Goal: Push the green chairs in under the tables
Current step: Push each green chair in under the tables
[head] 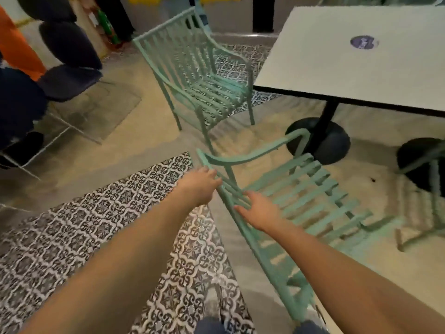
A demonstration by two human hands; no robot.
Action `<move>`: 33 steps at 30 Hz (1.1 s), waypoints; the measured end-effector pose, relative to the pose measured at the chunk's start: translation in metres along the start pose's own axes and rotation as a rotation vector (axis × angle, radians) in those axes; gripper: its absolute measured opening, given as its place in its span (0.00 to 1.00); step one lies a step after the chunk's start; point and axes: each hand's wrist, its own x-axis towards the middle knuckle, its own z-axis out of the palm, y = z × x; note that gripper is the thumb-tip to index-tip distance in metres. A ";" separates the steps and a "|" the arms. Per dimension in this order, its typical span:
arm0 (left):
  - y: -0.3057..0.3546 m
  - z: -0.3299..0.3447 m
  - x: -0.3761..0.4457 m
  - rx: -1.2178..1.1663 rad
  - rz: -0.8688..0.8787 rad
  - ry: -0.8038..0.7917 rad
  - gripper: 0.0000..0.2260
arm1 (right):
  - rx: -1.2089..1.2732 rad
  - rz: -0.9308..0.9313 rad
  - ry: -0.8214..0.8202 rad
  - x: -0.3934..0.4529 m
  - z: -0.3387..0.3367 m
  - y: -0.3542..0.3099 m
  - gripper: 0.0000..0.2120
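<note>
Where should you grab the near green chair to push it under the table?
Grab the top rail of the near green chair, coming from behind. Its back faces the person and its seat faces the white table. The left hand and right hand are at that rail, a good place to push from.

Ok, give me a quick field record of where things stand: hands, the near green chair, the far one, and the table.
left hand: on the top rail of the near chair's back, fingers at the rail
right hand: fingers spread, resting on the same backrest
near green chair: seat facing the table, not yet under it
far green chair: beside the table's left edge, pulled out
table: white top, black pedestal base
floor: patterned tiles under the arms
</note>
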 end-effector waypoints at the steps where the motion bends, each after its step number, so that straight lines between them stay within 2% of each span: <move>1: -0.009 0.004 0.011 0.025 0.067 0.014 0.23 | 0.011 0.035 0.023 0.002 0.005 -0.005 0.30; 8: -0.010 0.027 0.051 0.214 0.527 0.060 0.23 | 0.018 0.376 0.131 -0.071 0.040 -0.005 0.34; 11: -0.014 0.034 0.063 0.254 0.606 0.078 0.22 | -0.010 0.468 0.148 -0.106 0.054 0.000 0.33; 13: -0.018 0.043 0.069 0.263 0.630 0.082 0.21 | -0.035 0.525 0.167 -0.124 0.068 -0.001 0.31; 16: -0.018 0.048 0.077 0.217 0.687 0.103 0.19 | -0.068 0.603 0.249 -0.135 0.085 -0.004 0.22; 18: -0.020 0.048 0.079 0.200 0.711 0.150 0.19 | -0.111 0.598 0.289 -0.135 0.086 -0.004 0.20; 22: -0.016 0.052 0.071 0.188 0.728 0.186 0.19 | -0.189 0.548 0.249 -0.141 0.085 0.001 0.27; 24: -0.010 0.051 0.062 0.193 0.722 0.210 0.20 | -0.207 0.531 0.255 -0.150 0.081 0.005 0.27; 26: 0.001 0.050 0.050 0.181 0.719 0.238 0.21 | -0.241 0.502 0.261 -0.162 0.075 0.014 0.33; 27: 0.007 0.050 0.044 0.175 0.710 0.235 0.21 | -0.241 0.498 0.243 -0.168 0.072 0.019 0.32; 29: 0.024 0.048 0.031 0.150 0.681 0.214 0.21 | -0.242 0.495 0.214 -0.182 0.063 0.030 0.24; 30: 0.034 0.046 0.025 0.146 0.666 0.196 0.21 | -0.252 0.499 0.201 -0.188 0.058 0.037 0.24; 33: 0.070 0.036 0.002 0.100 0.632 0.159 0.20 | -0.285 0.493 0.223 -0.214 0.046 0.062 0.38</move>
